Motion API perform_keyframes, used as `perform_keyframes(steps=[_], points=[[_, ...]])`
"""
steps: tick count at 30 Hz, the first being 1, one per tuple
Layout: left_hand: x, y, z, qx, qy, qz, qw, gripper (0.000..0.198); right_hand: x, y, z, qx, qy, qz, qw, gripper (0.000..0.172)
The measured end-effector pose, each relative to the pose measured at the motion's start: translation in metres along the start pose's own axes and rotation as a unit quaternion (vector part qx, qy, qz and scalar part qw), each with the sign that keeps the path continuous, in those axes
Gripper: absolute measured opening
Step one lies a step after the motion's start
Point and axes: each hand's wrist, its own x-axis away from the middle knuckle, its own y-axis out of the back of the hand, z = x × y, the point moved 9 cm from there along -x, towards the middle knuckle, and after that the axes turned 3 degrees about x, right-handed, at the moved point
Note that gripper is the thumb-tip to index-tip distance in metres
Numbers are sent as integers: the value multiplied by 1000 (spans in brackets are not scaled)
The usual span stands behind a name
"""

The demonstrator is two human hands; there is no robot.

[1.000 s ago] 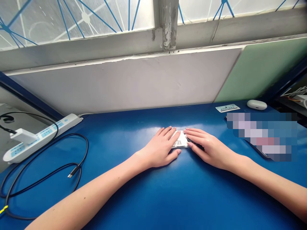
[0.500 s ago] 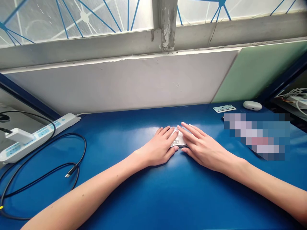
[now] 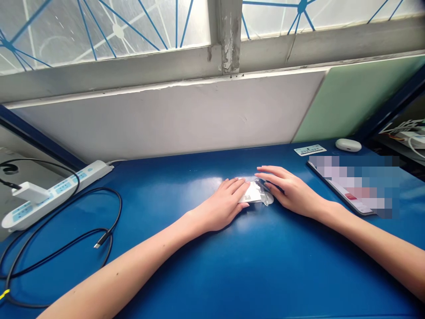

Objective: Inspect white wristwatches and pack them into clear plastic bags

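Note:
A small clear plastic bag [image 3: 266,197] with a white, labelled piece [image 3: 253,193] inside lies on the blue table [image 3: 212,274]. My left hand [image 3: 229,199] rests flat over its left part, fingers stretched out, and hides that side. The label carries a small printed code. My right hand [image 3: 285,188] hovers at the bag's right edge, its fingers apart and slightly bent, holding nothing I can see. Whether its fingertips touch the plastic I cannot tell.
At the left lie a white power strip [image 3: 63,188] with a plugged-in charger [image 3: 31,193] and a looped black cable [image 3: 114,199]. On the right are a phone [image 3: 352,195], partly blurred out, a printed card [image 3: 310,150] and a white earbud case [image 3: 348,145]. A wall panel [image 3: 186,119] stands behind.
My right hand has drawn back to the right, off the bag, uncovering its white piece and crinkled right end. My left hand stays nearly in place. The view has shifted slightly.

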Motion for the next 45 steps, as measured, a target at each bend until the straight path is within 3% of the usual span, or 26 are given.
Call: perform_keyframes(steps=[5, 9, 12, 16, 22, 28, 31, 34, 38, 42, 45], points=[[3, 5, -7, 45, -42, -18, 998, 50, -2, 8, 10, -31, 54, -18, 998, 29], [4, 8, -2, 30, -15, -48, 998, 50, -3, 26, 11, -50, 66, -52, 995, 24], [4, 12, 4, 27, 9, -78, 997, 53, -4, 39, 6, -115, 29, -94, 989, 22], [3, 12, 4, 27, 5, -90, 996, 56, -4, 49, -11, -205, -90, -163, 961, 12], [4, 12, 9, 58, 27, -105, 992, 86, -3, 26, -35, -318, -243, -81, 913, 26], [7, 19, -1, 45, -25, -133, 990, 112, -2, 0, -32, -379, -250, 16, 891, 37], [7, 23, -7, -4, -55, -151, 987, 122, -1, -6, -30, -376, -243, 32, 894, 38], [7, 25, -11, -22, -77, -157, 984, 118, 0, -8, -29, -369, -235, 35, 899, 38], [5, 23, -6, -2, -56, -144, 988, 110, -2, -7, -25, -328, -210, 43, 920, 36], [4, 20, 1, 12, -8, -142, 990, 107, -4, 3, -11, -169, -128, 31, 977, 34], [1, 14, 9, 6, 45, -117, 992, 105, -2, 4, 4, -58, -49, 39, 996, 46]])
